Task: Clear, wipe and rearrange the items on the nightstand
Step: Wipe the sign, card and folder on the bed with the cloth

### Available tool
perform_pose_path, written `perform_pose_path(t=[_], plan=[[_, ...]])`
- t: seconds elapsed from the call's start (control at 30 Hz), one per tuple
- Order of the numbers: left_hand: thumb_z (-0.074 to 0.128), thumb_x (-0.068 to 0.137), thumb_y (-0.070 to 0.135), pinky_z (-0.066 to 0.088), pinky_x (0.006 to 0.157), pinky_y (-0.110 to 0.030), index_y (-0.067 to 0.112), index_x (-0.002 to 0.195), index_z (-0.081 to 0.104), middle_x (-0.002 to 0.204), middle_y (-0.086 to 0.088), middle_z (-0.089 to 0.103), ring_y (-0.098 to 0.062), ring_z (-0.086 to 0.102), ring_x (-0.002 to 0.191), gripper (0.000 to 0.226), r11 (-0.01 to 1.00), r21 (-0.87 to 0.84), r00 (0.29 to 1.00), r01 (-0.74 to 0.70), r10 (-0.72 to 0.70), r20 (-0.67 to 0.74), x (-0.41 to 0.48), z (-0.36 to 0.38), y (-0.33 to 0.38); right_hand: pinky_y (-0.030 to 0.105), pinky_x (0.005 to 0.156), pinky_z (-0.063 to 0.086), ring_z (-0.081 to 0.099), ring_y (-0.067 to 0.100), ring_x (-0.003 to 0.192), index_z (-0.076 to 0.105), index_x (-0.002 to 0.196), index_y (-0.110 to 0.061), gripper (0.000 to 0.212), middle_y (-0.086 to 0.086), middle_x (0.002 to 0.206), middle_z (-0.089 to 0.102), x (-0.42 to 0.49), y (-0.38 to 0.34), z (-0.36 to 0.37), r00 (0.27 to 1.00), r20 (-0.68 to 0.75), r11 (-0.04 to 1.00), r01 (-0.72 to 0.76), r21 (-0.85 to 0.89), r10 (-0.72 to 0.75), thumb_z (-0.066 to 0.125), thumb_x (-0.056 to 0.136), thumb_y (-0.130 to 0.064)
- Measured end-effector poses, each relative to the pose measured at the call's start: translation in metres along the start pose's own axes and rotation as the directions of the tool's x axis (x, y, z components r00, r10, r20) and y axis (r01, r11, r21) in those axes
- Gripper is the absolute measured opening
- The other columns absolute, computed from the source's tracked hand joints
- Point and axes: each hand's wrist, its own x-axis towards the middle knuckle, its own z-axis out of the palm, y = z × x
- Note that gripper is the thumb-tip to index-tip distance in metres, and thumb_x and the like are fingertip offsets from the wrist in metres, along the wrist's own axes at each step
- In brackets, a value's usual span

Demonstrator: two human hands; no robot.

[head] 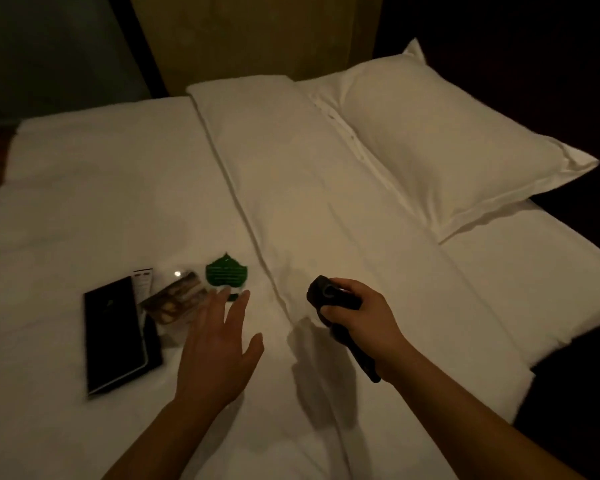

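Items: green leaf-shaped card (226, 274), clear crinkly packet (177, 299), flat black rectangular folder (113, 336); lower left, on white bed sheet (84, 188).
Left hand (219, 344): empty, fingers straight and spread, over card and packet.
Right hand (357, 320): wrapped round long black object (326, 294), identity unclear.
Step tip: probably gathering items; pinch card edge, lift singly.
Far: white pillow (447, 133), upper right.

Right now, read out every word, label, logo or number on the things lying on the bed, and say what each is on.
No text reads clearly.
Green leaf-shaped card: pale lines of print, too blurred to read.
Black folder: small pale emblem, too small to read.
White slip: red marks at its top, fine print, blurred.
Clear packet: no text shows.
Dark object in the right hand: no marking shows.
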Motion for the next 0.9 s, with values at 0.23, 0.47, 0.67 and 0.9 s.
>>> perform_pose_path(t=[0.23, 0.47, 0.67, 0.9], plan=[[0.061, 0.089, 0.027, 0.028, 0.116, -0.052, 0.004, 0.143, 0.044, 0.149, -0.024, 0.039, -0.042, 0.03, 0.142, 0.061, 0.993, -0.102, 0.982, 0.051, -0.069, -0.179, 0.021, -0.037, -0.1, 0.049, 0.075, 0.061, 0.072, 0.027, 0.083, 0.068, 0.115, -0.028, 0.042, 0.004, 0.101, 0.071, 0.01, -0.017, 0.098, 0.999, -0.008, 0.999, -0.032, 0.035, 0.032, 0.074, 0.079, -0.007], [0.053, 0.1, 0.022, 0.053, 0.094, -0.042, 0.025, 0.12, 0.062, 0.119, -0.009, 0.068, -0.03, 0.063, 0.11, 0.023, 0.631, -0.69, 0.928, 0.356, -0.329, 0.178, 0.048, -0.019, -0.149, 0.038, 0.062, 0.062, 0.074, 0.03, 0.076, 0.073, 0.097, -0.037, 0.047, 0.004, 0.098, 0.073, 0.012, -0.013, 0.138, 0.994, 0.009, 0.983, -0.105, 0.151, 0.105, 0.08, 0.07, 0.001], [0.055, 0.099, 0.021, 0.053, 0.073, -0.028, 0.04, 0.087, 0.075, 0.089, 0.008, 0.076, -0.017, 0.071, 0.089, 0.029, 0.408, -0.849, 0.911, 0.337, -0.37, 0.183, 0.06, -0.02, -0.145, 0.029, 0.055, 0.058, 0.074, 0.022, 0.075, 0.068, 0.109, -0.038, 0.048, -0.001, 0.106, 0.069, 0.014, -0.007, 0.161, 1.0, 0.015, 0.993, -0.009, 0.115, 0.007, 0.073, 0.079, -0.001], [0.055, 0.099, 0.018, 0.059, 0.074, -0.035, 0.035, 0.084, 0.077, 0.087, 0.001, 0.078, -0.02, 0.073, 0.083, 0.031, 0.298, -0.903, 0.925, 0.31, -0.313, 0.215, 0.065, -0.024, -0.099, 0.037, 0.085, 0.06, 0.067, 0.005, 0.096, 0.067, 0.111, -0.038, 0.041, -0.016, 0.103, 0.07, 0.036, -0.016, 0.176, 0.957, -0.212, 0.98, 0.198, -0.014, -0.196, 0.069, 0.08, -0.011]])
